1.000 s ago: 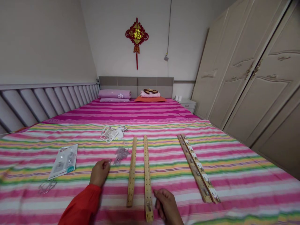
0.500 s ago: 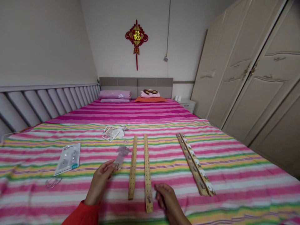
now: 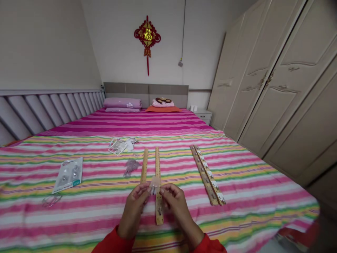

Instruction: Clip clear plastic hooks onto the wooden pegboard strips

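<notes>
Fingertips of the left hand and the right hand meet in a narrow pinch on a small clear plastic hook, held just above the striped cotton bedspread. Red sleeves cover both wrists. Directly under the hook lies a pale wooden strip, long, flat and drilled with a row of small holes. A second drilled strip lies just beside it, toward eleven o'clock.

At nine o'clock from the hands a bent wire piece rests on the cloth. At ten o'clock sit a crumpled clear bag and, farther left, a flat card pack with a teal corner; its print is too small to read. At two o'clock a pair of strips lies side by side, touching, one studded with round glossy hooks. Torn packets lie farther off at eleven o'clock.

Far off at twelve o'clock are lilac pillows, an orange cushion and a grey padded headboard. Above them on the white wall hangs a red knotted ornament bearing the gold character 福. A cream panelled wardrobe fills the two o'clock side.
</notes>
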Available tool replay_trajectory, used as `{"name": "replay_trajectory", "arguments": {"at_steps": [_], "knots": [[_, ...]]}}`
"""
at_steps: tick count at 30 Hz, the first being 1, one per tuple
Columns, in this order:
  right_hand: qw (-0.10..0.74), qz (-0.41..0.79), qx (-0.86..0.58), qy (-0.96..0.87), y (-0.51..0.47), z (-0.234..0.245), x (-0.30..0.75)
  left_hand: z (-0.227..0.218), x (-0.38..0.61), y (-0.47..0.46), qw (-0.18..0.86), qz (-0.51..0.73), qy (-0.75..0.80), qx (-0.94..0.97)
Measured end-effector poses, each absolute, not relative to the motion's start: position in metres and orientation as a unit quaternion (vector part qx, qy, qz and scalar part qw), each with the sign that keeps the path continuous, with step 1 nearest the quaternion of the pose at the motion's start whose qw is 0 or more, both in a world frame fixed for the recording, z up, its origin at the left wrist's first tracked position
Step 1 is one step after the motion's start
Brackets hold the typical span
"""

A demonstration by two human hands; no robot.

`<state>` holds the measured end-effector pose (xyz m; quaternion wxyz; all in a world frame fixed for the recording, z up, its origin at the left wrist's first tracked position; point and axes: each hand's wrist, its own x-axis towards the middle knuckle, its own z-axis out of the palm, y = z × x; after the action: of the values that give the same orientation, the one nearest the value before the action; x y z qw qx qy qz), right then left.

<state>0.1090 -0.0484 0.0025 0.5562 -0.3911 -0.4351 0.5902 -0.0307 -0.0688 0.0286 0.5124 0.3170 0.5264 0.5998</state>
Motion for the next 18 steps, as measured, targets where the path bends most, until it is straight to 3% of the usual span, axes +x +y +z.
{"name": "replay_trajectory", "arguments": {"at_steps": [6, 18], "knots": [[0.565, 0.592, -0.383, -0.428, -0.04, 0.0, 0.108, 0.014, -0.025, -0.063, 0.537, 0.583, 0.508, 0.338], [0.525, 0.64, -0.406, -0.388, -0.008, -0.041, 0.11, -0.014, -0.029, -0.027, 0.439, 0.523, 0.534, 0.498]]}}
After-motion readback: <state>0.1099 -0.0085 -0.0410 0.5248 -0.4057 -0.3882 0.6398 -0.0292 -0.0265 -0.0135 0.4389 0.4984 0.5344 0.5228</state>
